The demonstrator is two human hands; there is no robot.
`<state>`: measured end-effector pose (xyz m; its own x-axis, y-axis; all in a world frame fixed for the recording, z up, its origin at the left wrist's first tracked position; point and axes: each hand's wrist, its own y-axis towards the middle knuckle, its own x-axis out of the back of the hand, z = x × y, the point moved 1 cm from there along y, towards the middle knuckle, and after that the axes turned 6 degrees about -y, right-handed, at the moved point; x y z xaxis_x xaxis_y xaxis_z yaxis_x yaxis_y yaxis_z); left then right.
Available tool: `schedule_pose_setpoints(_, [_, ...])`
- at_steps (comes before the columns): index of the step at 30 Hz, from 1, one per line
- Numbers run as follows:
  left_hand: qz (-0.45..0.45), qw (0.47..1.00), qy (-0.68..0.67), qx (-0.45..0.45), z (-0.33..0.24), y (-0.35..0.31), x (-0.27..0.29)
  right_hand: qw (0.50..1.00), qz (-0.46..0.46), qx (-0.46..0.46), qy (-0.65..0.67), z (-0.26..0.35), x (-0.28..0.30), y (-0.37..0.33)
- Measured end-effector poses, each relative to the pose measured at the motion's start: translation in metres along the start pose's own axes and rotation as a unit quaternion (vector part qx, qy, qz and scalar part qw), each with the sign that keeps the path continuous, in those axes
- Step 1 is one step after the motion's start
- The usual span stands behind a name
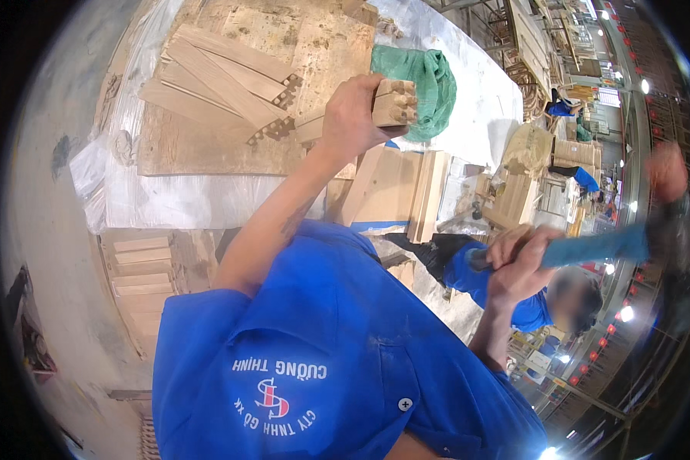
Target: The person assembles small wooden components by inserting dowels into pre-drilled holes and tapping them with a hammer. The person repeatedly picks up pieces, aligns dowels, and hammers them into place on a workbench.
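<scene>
My left hand (351,116) is raised over the workbench, gripping a short wooden block (395,102) with finger-joint teeth cut into its end. My right hand (516,264) is closed around the blue handle of a mallet (599,247). The mallet's head (665,175) is lifted to the right and blurred. My blue work shirt (322,360) fills the lower middle of the view. The two hands are well apart.
The bench (207,149) is a plywood sheet on plastic wrap, with several finger-jointed boards (230,84) and a green cloth (429,80). Boards (395,188) lean beyond it. A person in blue (544,303) is close on the right. Stacked wood (142,280) lies at the left.
</scene>
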<state>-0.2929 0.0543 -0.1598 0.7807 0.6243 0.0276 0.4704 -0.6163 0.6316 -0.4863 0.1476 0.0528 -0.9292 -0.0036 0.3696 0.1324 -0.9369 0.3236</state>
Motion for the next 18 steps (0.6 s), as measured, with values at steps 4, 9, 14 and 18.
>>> schedule_pose_setpoints(4, [0.014, 1.0, 0.004, 0.004, -0.004, 0.007, 0.002, 0.909, 0.178, -0.134, -0.352, -0.05, 0.005, -0.035])
schedule_pose_setpoints(9, [-0.009, 1.0, 0.004, 0.016, 0.009, 0.005, 0.008, 0.932, 0.122, -0.149, -0.307, 0.0, 0.007, -0.001])
schedule_pose_setpoints(14, [0.148, 0.986, -0.02, 0.075, -0.002, -0.007, -0.014, 0.909, 0.146, -0.098, -0.379, -0.04, 0.017, -0.036])
schedule_pose_setpoints(18, [0.074, 0.99, -0.093, 0.075, -0.001, 0.002, -0.013, 0.887, 0.241, -0.142, -0.367, -0.028, 0.01, -0.003])
